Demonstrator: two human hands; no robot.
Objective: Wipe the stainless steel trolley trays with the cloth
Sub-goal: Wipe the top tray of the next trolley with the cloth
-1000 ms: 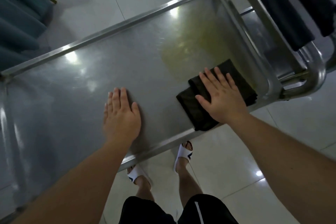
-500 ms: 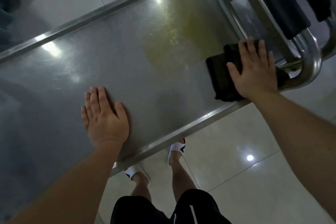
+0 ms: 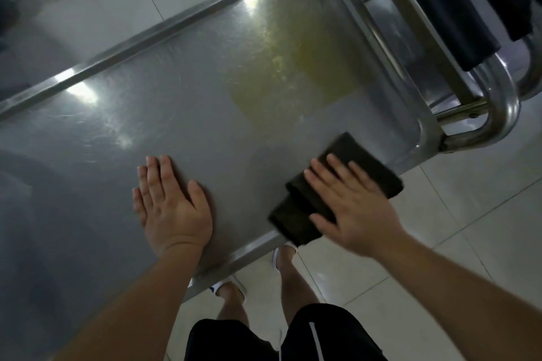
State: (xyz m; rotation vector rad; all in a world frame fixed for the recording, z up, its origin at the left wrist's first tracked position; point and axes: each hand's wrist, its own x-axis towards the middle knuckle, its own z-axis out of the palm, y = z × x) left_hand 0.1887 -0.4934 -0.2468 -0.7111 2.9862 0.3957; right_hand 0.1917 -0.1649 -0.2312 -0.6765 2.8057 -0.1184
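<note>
Head view, tray: top tray [image 3: 176,114] of a steel trolley fills most of the frame, tilted across it; left end runs out of frame, so its full length cannot be told.
Head view, stain: yellowish smear [image 3: 296,67] on the tray surface toward the right end, edges blurred into glare.
Head view, cloth: dark folded cloth [image 3: 352,161] lies flat on the tray by the near right corner; its lower end overlaps the near rim. Folds hard to make out, fabric slightly motion-blurred.
Head view, right hand: right hand [image 3: 352,208] lies flat on the cloth, fingers straight and spread, palm down, pressing; it covers the cloth's near half.
Head view, left hand: left hand [image 3: 170,208] flat on bare steel, fingers straight and close together, holding nothing; well apart from the cloth.
Head view, handle: bent tube handle [image 3: 498,114] at the tray's right end; dark padded bars [image 3: 440,9] beyond it, cut off by the top edge, what they belong to unclear.
Head view, below: lower shelf glimpsed through the frame gap, detail lost in reflection.
Head view, floor: pale tiled floor [image 3: 440,243]; white slippers [image 3: 281,255] partly hidden under the near rim; black shorts [image 3: 264,340] at the bottom edge.
Head view, far left: dark shape at the upper left edge, too cropped to name.
</note>
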